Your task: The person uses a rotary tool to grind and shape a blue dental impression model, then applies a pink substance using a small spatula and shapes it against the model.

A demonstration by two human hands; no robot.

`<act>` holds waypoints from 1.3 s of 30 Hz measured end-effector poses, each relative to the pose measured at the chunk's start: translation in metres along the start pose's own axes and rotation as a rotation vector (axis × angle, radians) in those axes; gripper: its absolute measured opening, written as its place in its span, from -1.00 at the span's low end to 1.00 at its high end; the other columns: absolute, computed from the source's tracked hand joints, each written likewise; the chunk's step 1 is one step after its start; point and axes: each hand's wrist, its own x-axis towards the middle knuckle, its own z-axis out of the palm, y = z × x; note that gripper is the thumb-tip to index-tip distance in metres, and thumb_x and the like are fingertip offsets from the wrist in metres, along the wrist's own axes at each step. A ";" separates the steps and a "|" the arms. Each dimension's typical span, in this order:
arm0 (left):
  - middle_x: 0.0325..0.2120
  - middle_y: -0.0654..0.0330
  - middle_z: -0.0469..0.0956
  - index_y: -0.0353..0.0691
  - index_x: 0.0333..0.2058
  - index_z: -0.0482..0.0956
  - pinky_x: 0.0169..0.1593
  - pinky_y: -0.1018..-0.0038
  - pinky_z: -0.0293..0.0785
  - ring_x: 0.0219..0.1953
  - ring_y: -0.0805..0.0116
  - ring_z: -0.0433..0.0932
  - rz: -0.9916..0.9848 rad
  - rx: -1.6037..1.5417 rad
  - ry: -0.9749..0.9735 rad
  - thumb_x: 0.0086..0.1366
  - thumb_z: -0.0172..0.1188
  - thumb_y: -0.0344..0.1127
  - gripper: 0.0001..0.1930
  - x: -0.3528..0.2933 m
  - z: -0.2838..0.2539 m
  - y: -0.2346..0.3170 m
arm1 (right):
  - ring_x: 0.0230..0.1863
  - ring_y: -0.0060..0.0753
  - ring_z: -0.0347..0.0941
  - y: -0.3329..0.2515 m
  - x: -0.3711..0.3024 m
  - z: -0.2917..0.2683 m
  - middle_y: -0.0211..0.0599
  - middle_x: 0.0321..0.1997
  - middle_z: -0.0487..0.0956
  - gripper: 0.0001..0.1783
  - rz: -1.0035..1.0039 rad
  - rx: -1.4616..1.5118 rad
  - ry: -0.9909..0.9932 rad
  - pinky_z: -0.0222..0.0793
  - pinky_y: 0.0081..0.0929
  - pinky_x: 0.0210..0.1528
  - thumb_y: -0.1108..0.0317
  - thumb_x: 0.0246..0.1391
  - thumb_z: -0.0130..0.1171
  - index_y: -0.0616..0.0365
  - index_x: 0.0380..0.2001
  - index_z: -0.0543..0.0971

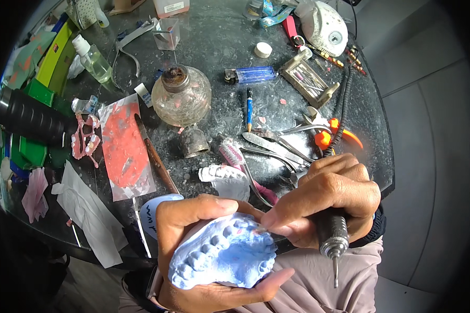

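A pale blue dental cast [219, 255] with a row of teeth is tilted in my left hand [180, 216], whose fingers and thumb wrap round its edges. My right hand [334, 190] keeps a dark rotary handpiece [332, 229] under its curled fingers. The handpiece's thin metal bur [336, 271] points down, apart from the cast. Meanwhile the thumb and forefinger of that hand pinch close together at the cast's far right teeth; whether something small is between them cannot be made out.
Beyond my hands lie a white partial cast [227, 180], pliers [292, 151] and a pink-handled brush [235, 156]. A glass spirit lamp [181, 101] stands mid-table. Leftward are a pink wax sheet [124, 141], a wooden-handled knife [156, 156] and crumpled paper [91, 214]. The handpiece's coiled cord [344, 104] runs along the right.
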 end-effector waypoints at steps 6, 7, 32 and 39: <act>-0.36 0.04 0.40 -0.24 -0.02 0.01 -0.29 0.49 0.42 -0.38 0.37 0.48 -0.031 0.109 -0.099 -0.29 0.47 -0.26 -0.09 -0.002 -0.004 0.000 | -0.79 -0.61 0.40 0.000 -0.001 0.006 -0.43 -0.77 0.51 -0.82 -0.030 -0.108 0.062 0.13 -0.73 -0.72 0.39 -0.29 0.40 0.16 -0.64 0.57; -0.35 0.05 0.40 -0.23 -0.05 0.03 -0.28 0.47 0.43 -0.37 0.36 0.48 -0.075 0.081 -0.074 -0.26 0.45 -0.28 -0.15 -0.004 -0.002 0.001 | -0.79 -0.61 0.39 -0.001 -0.001 0.006 -0.45 -0.79 0.49 -0.82 -0.022 -0.152 0.057 0.12 -0.73 -0.72 0.38 -0.29 0.41 0.15 -0.65 0.57; -0.55 0.07 0.39 -0.31 -0.17 0.07 -0.58 0.67 0.20 -0.66 0.48 0.30 0.034 -0.062 0.028 -0.29 0.31 -0.30 -0.29 -0.005 -0.010 -0.007 | -0.80 -0.55 0.29 0.009 -0.004 0.004 -0.53 -0.79 0.34 -0.38 -0.028 -0.379 -0.107 0.02 -0.58 -0.74 -0.28 -0.57 0.34 0.06 -0.64 0.51; -0.58 0.13 0.36 -0.33 -0.22 0.08 -0.59 0.67 0.17 -0.67 0.49 0.28 -0.005 0.018 0.023 -0.28 0.30 -0.30 -0.33 -0.001 -0.006 0.000 | -0.78 -0.53 0.28 0.011 -0.006 0.005 -0.54 -0.75 0.37 -0.36 -0.024 -0.450 -0.166 0.05 -0.57 -0.71 -0.35 -0.59 0.30 0.03 -0.69 0.46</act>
